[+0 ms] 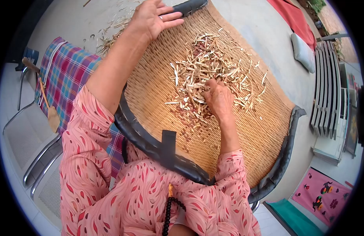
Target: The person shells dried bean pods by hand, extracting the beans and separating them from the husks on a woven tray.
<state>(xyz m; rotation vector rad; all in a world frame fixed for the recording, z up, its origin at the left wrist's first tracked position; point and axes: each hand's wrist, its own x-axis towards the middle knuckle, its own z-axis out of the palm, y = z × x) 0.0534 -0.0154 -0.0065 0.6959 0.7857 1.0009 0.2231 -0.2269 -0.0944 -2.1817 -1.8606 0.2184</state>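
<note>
A large woven winnowing basket with a black-wrapped rim lies across my lap. Dry, pale bean pods are heaped in its far middle, and loose reddish beans are scattered on the nearer side. My right hand is down at the near edge of the heap, its curled fingers closed on some of the pods; the fingertips are partly hidden. Stretched out at the basket's far left rim, my left hand is open with its fingers spread and nothing in it.
More pod husks lie on the floor beyond the left rim. Metal chairs stand at left, one under a checked cloth with a wooden spoon-like tool. Stacked grey slatted panels and a pink mat are at right.
</note>
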